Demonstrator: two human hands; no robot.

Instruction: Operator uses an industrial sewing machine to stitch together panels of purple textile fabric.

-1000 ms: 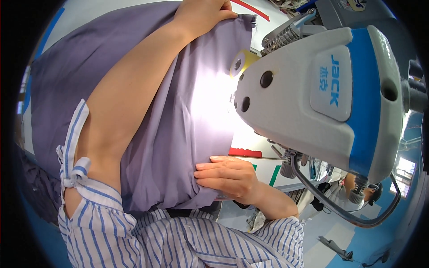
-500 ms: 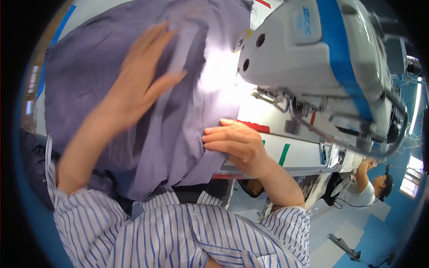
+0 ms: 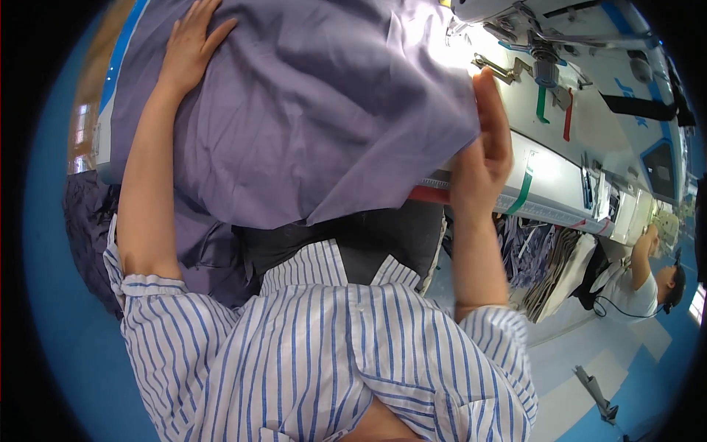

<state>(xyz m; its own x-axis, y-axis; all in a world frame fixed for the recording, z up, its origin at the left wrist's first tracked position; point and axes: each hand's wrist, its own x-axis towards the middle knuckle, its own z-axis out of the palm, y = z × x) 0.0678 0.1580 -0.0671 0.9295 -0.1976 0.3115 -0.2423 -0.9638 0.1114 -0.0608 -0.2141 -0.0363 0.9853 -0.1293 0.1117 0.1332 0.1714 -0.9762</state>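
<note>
A large piece of purple fabric (image 3: pixel 294 110) spreads over the sewing table, its near edge hanging over the front. At the far left my left hand (image 3: pixel 193 48) lies flat on it, fingers stretched and thumb apart. My right hand (image 3: pixel 490 140) is at the fabric's right corner, beside the sewing machine's needle area. The corner sits in the crook between its thumb and fingers; the thumb is partly hidden by the cloth. Just beyond this hand are the presser parts (image 3: pixel 497 68) of the white and blue sewing machine (image 3: pixel 626 70), under a bright light.
A ruler strip (image 3: pixel 545 214) runs along the table's front edge, with green tape (image 3: pixel 524 188) across it. Small tools (image 3: pixel 587 180) lie farther right. More dark purple cloth (image 3: pixel 88 228) is heaped at the left. Stacked cloth pieces (image 3: pixel 552 269) and another person (image 3: pixel 633 283) are at the right.
My left hand has moved up and left and now rests flat. My right hand has shifted right to the fabric's corner. The fabric lies more spread out; the view has turned.
</note>
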